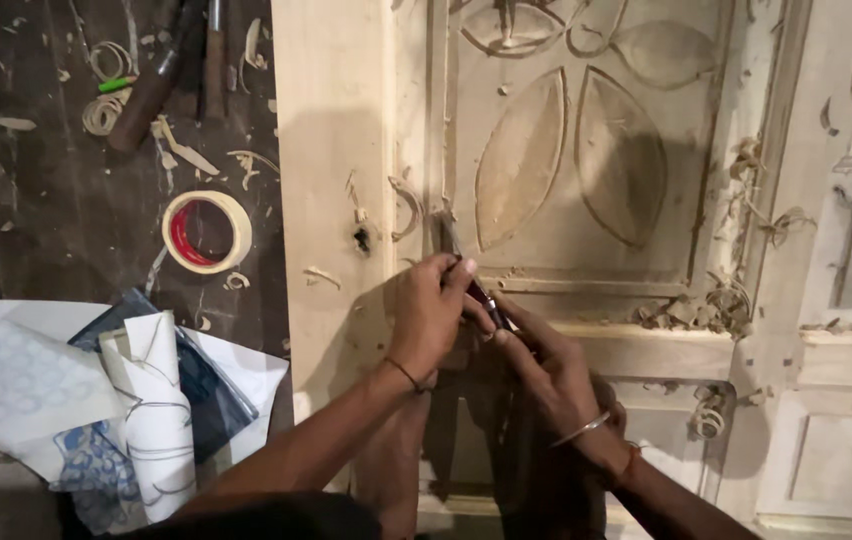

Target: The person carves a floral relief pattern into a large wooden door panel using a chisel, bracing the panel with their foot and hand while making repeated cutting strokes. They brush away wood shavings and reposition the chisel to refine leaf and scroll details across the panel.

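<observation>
1. Both hands, left (428, 312) and right (544, 368), closed together around slim metal chisel (466, 275).
2. Tip pressed against pale carved wooden door panel (586, 150), leaf shapes cut in.
3. Curled shavings (691, 312) nearby; tape roll (207, 232) on dark surface (66, 220).

Pale, unfinished wood on the carved door panel (586, 160), cut with leaf and petal shapes. Dark brown on the floor (76, 200), flecked with light curled shavings (106, 110). Cream outside and red inside on the tape roll (207, 232). White paper sheets (26, 385) with faint grey dotted print and thin line drawings. Deep blue on the folder (206, 385). Dark red on the chisel handle (476, 293).
</observation>
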`<action>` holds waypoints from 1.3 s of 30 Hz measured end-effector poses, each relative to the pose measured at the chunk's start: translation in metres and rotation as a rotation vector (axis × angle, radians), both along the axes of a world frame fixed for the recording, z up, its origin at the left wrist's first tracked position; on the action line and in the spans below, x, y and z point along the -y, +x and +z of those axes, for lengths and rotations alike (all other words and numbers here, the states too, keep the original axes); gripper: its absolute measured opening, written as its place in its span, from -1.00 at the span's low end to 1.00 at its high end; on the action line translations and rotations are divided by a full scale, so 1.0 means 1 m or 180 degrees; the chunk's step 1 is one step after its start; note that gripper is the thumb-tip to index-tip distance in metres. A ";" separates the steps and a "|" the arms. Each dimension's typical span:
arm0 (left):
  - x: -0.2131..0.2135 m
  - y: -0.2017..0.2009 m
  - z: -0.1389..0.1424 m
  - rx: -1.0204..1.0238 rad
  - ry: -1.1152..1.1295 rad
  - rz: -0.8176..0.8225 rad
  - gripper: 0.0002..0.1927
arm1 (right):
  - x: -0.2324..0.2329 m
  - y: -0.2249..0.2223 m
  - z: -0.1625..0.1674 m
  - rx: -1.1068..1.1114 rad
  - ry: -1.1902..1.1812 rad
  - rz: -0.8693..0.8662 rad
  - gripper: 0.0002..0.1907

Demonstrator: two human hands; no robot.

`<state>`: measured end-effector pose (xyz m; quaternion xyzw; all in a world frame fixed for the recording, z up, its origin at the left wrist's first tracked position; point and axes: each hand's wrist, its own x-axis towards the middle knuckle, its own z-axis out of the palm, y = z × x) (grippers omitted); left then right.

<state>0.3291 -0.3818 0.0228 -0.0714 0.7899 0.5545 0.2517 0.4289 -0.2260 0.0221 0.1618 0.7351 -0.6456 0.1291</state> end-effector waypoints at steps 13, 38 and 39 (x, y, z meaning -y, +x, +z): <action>-0.002 0.005 0.004 0.0332 0.0213 0.0214 -0.66 | -0.007 -0.003 0.018 0.0460 -0.0739 -0.0037 -0.50; -0.006 -0.007 -0.001 0.0308 0.0321 0.0265 -0.67 | -0.012 -0.013 0.007 -0.0045 -0.0355 0.0119 -0.54; -0.006 -0.008 -0.001 0.0346 0.0333 0.0270 -0.67 | -0.012 -0.014 0.006 0.0008 -0.0314 0.0125 -0.54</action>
